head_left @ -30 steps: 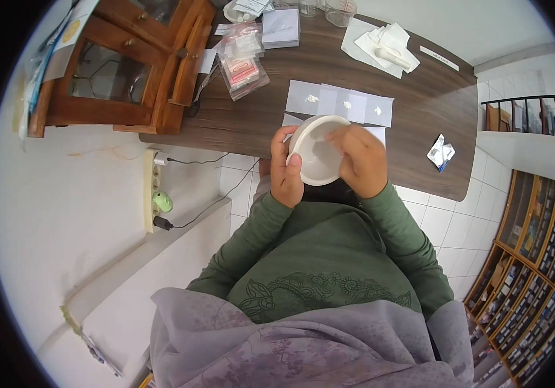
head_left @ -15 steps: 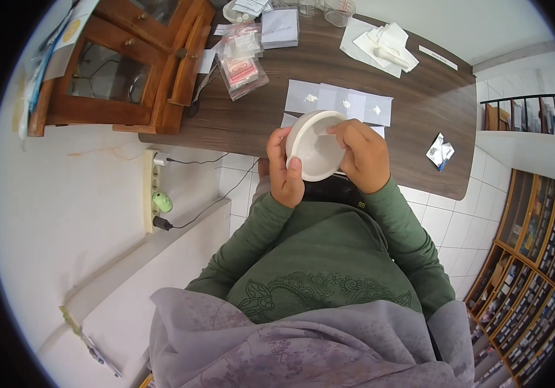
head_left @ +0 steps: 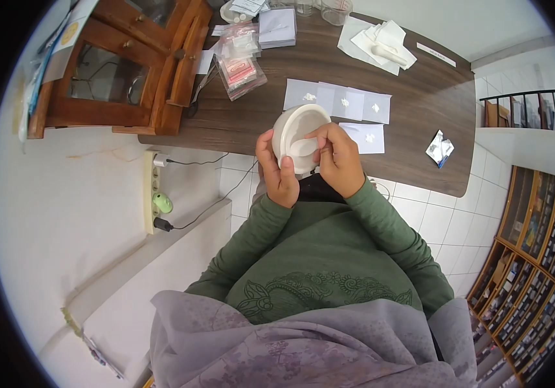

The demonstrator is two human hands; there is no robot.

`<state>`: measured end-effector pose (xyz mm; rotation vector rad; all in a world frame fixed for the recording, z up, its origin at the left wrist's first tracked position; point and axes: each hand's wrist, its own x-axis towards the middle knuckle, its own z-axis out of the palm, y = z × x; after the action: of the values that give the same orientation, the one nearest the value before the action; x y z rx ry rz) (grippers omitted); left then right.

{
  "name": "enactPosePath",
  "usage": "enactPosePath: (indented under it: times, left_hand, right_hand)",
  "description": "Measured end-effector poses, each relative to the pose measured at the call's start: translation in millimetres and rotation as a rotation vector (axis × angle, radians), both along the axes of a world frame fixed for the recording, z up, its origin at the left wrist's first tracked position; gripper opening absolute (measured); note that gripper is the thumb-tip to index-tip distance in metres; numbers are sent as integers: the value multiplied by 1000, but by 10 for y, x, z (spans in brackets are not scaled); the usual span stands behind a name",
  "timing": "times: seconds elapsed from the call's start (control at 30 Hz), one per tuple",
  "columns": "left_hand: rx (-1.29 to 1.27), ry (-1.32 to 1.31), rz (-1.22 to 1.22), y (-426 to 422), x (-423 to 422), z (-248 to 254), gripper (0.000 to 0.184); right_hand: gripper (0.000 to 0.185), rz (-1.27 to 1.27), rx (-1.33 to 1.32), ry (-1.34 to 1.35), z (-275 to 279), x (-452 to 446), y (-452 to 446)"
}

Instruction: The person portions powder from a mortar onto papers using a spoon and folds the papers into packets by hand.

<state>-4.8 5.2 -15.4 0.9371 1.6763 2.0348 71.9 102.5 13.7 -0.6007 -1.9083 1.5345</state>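
Note:
A white bowl (head_left: 284,132), tilted on its side, is gripped at its left rim and wall by my left hand (head_left: 278,174). My right hand (head_left: 340,158) reaches over the bowl's right rim, its thumb and fingertips pinched together on a small whitish piece (head_left: 301,147) inside the bowl. What that piece is, I cannot make out. Behind the bowl, white paper squares (head_left: 294,89) lie in an overlapping row on the table, small heaps of white powder on them. One more paper (head_left: 377,148) with powder sits just right of the bowl.
On the brown table (head_left: 413,165) are a foil packet (head_left: 439,150), a white pestle on tissues (head_left: 366,36), clear plastic bags (head_left: 241,70), a paper stack (head_left: 277,28) and a glass beaker (head_left: 336,10). A wooden cabinet (head_left: 117,115) stands at the left.
The bowl and both hands have moved left, and the bowl has tipped further over. The paper with powder right of the bowl has come into fuller view.

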Motion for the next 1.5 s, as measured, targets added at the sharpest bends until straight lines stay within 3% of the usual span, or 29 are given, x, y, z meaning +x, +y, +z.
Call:
enactPosePath:
  times: [0.3, 0.47, 0.7, 0.77, 1.1, 1.5]
  left_hand:
    - [-129, 109, 110, -84, 9, -178, 45]
    - [-190, 37, -46, -147, 3, -244, 42]
    - [-229, -44, -57, -95, -32, -191, 41]
    - [-154, -216, -25, -89, -76, -224, 42]
    - [-25, -441, 126, -119, -319, -191, 39]
    - [-42, -479, 151, -187, -328, -142, 40]
  right_hand:
    - [11, -1, -371, 127, -327, -19, -194]
    - [8, 28, -599, 121, -377, 38, -203]
    - [8, -17, -681, 175, -318, 82, -42]
    - [8, -63, -686, 206, -316, 140, 96]
    - [9, -375, -194, -6, -750, 272, 980]
    - [10, -354, 51, -221, -1087, 127, 1201]
